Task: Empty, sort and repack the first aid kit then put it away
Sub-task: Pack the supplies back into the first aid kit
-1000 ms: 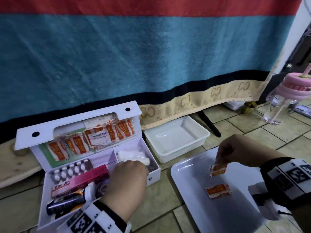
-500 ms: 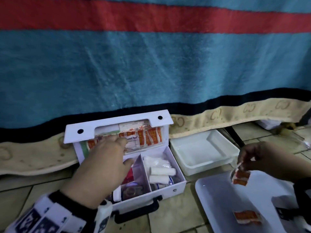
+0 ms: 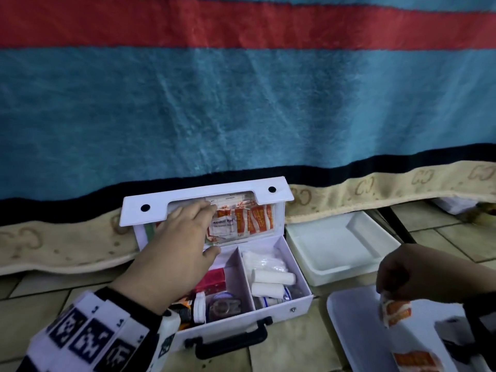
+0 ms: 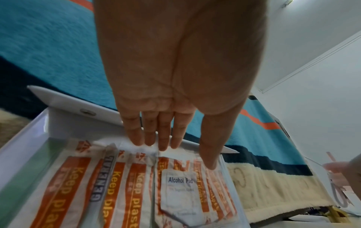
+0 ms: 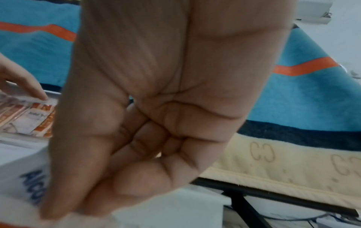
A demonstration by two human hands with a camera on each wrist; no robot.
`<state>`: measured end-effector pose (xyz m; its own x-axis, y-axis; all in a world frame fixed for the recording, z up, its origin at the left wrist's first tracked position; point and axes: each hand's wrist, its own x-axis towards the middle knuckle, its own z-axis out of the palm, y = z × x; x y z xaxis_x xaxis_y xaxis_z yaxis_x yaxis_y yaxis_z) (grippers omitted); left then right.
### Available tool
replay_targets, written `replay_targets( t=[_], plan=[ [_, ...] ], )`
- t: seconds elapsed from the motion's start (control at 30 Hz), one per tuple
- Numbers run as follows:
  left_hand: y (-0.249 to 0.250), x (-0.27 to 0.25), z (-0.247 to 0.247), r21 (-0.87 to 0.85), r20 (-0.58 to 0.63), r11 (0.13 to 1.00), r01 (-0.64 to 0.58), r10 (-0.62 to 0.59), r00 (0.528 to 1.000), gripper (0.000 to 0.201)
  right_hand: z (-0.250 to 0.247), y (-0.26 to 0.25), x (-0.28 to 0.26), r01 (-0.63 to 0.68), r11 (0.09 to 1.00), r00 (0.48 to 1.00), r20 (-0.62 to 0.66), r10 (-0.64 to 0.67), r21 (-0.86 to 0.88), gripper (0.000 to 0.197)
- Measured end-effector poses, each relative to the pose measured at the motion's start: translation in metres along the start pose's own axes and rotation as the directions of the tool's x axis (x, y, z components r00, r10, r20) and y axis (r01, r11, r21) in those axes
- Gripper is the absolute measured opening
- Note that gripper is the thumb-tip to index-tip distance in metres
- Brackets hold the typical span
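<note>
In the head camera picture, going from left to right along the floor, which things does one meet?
Left hand → first aid kit → empty white tub → right hand pinching a plaster packet above the flat white tray.

A large blanket (image 3: 241, 103) with teal and red bands, a black stripe and a cream patterned hem fills the upper frame. Tan floor tiles (image 3: 290, 353) cover the bottom, and a dark metal leg (image 3: 394, 224) slants at right.
</note>
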<state>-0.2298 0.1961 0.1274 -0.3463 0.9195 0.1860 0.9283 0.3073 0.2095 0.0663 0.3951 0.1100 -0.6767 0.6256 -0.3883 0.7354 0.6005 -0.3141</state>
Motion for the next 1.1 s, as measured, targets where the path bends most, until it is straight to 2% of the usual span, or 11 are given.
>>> replay_targets(
  t=[0.13, 0.23, 0.33, 0.5, 0.6, 0.7, 0.8, 0.87, 0.97, 1.03, 1.1],
  plan=[
    [0.001, 0.003, 0.004, 0.016, 0.0, 1.0, 0.023, -0.023, 1.0, 0.069, 0.013, 0.005, 0.003, -0.022, 1.0, 1.0, -0.006, 0.021, -0.02, 0.02],
    [0.003, 0.003, 0.003, 0.027, -0.001, 0.999, 0.028, -0.028, 1.0, 0.069, 0.023, 0.011, 0.01, -0.06, 0.993, 0.995, -0.084, 0.052, -0.097, 0.024],
    [0.003, 0.003, 0.002, 0.024, 0.005, 0.999, 0.029, -0.029, 1.0, 0.069, 0.03, 0.016, 0.012, -0.096, 0.991, 0.986, -0.144, 0.082, -0.096, 0.021],
    [0.0, 0.002, 0.002, 0.014, 0.016, 0.999, 0.038, -0.038, 0.999, 0.07, 0.03, 0.013, 0.004, -0.11, 0.992, 0.993, -0.044, 0.107, -0.058, 0.026],
    [0.001, 0.001, 0.002, 0.01, 0.019, 0.999, 0.04, -0.04, 0.999, 0.07, 0.03, 0.011, -0.001, -0.103, 0.991, 0.994, -0.048, 0.1, -0.082, 0.024],
    [0.002, 0.001, 0.002, 0.006, 0.016, 0.999, 0.041, -0.041, 0.999, 0.071, 0.032, 0.01, -0.005, -0.098, 0.989, 0.985, -0.151, 0.08, -0.113, 0.023],
    [0.003, 0.001, 0.002, -0.003, 0.016, 0.999, 0.039, -0.038, 0.999, 0.071, 0.031, 0.008, -0.01, -0.101, 0.994, 0.957, -0.278, 0.085, -0.047, 0.029],
    [0.003, 0.002, 0.003, -0.018, 0.009, 0.999, 0.047, -0.047, 0.999, 0.072, 0.026, -0.003, -0.014, -0.028, 0.998, 0.921, -0.388, 0.047, 0.055, 0.03],
    [0.006, 0.002, 0.004, -0.03, 0.001, 0.998, 0.062, -0.062, 0.998, 0.067, 0.015, -0.037, -0.01, 0.197, 0.933, 0.866, -0.5, -0.02, 0.302, 0.009],
    [0.008, 0.003, 0.004, -0.039, 0.002, 0.997, 0.071, -0.071, 0.997, 0.059, 0.012, -0.066, 0.002, 0.314, 0.841, 0.873, -0.483, -0.073, 0.44, 0.007],
    [0.008, 0.003, 0.003, -0.049, 0.016, 0.996, 0.077, -0.076, 0.997, 0.055, 0.016, -0.092, 0.021, 0.354, 0.831, 0.9, -0.397, -0.179, 0.429, 0.01]
  ],
)
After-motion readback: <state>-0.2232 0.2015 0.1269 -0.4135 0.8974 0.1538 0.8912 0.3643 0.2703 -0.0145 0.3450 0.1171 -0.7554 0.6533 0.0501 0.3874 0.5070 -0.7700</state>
